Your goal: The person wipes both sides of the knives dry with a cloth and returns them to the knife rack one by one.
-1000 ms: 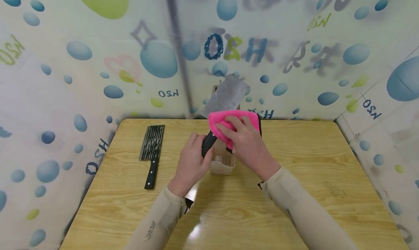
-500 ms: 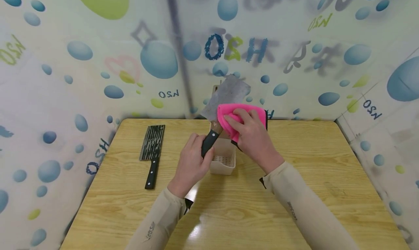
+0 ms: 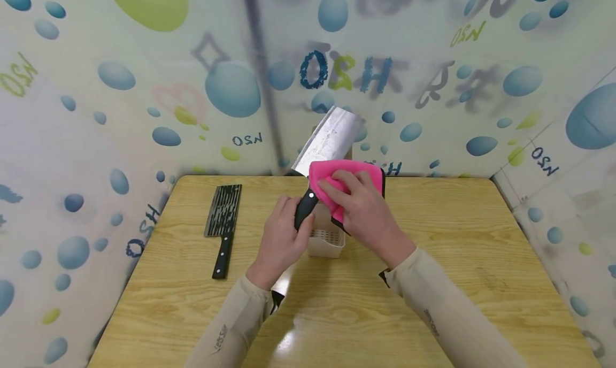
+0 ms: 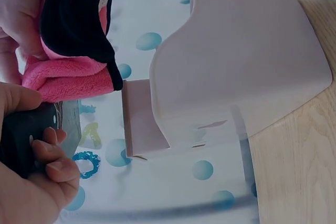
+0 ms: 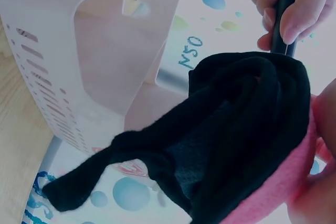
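In the head view my left hand point(image 3: 276, 245) grips the black handle of a cleaver point(image 3: 329, 138), whose broad metal blade points up and away. My right hand point(image 3: 370, 215) holds a folded pink cloth point(image 3: 331, 168) with dark edging over the blade's base, where it meets the handle. That part of the blade is hidden. From the left wrist, the fingers wrap the riveted handle point(image 4: 23, 137) just below the cloth point(image 4: 73, 77). The cloth's dark side point(image 5: 231, 129) fills much of the right wrist view.
A pale plastic holder point(image 3: 326, 248) with slots stands on the wooden table point(image 3: 433, 304) under my hands. On the left lies a second cleaver point(image 3: 223, 213) with a black-streaked blade and black handle. A patterned wall covering point(image 3: 423, 36) rises behind the table.
The cloth slid right and up, baring the brownish blade base, then came back down left over it. The cleaver's blade has turned slightly and now shines brighter. The second cleaver stays put.
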A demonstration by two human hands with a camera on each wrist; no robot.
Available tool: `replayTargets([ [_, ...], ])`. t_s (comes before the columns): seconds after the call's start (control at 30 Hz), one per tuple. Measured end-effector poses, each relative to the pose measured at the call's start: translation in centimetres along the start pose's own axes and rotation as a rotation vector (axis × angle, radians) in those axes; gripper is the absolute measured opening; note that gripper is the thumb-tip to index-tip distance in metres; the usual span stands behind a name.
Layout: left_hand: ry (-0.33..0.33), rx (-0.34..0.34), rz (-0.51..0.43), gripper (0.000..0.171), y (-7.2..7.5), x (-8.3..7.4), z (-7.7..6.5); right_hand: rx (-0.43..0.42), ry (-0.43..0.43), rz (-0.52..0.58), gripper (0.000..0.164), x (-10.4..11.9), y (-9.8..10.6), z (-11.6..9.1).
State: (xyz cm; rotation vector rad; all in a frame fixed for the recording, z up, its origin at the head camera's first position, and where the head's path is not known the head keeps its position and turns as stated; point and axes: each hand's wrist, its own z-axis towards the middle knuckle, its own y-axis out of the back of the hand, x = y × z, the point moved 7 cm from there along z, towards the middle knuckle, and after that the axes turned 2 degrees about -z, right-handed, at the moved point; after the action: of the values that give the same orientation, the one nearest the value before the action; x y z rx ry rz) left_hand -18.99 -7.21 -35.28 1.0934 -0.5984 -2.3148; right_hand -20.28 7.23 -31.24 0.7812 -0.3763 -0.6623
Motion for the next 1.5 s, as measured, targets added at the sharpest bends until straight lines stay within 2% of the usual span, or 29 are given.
replayTargets([
  [0.37,-0.004,0.016,-0.028,0.018,0.1,-0.1,0.0,-0.014,-0.004,0.022,0.037,-0.4,0.1,0.5],
  [0.7,-0.009,0.021,-0.056,0.013,0.3,-0.2,-0.3,0.000,-0.054,0.038,0.047,-2.6,0.0,1.1],
  [0.93,-0.003,0.028,-0.091,0.018,0.6,-0.1,-0.5,-0.034,-0.051,0.025,0.045,-4.1,0.2,1.7],
  [1.2,0.001,0.035,-0.107,0.016,0.8,-0.2,-0.7,-0.066,-0.076,0.022,0.042,-6.1,0.4,2.4],
  [1.5,0.007,0.046,-0.113,0.019,0.8,-0.3,-0.9,-0.072,-0.152,0.014,0.042,-8.0,1.0,2.8],
])
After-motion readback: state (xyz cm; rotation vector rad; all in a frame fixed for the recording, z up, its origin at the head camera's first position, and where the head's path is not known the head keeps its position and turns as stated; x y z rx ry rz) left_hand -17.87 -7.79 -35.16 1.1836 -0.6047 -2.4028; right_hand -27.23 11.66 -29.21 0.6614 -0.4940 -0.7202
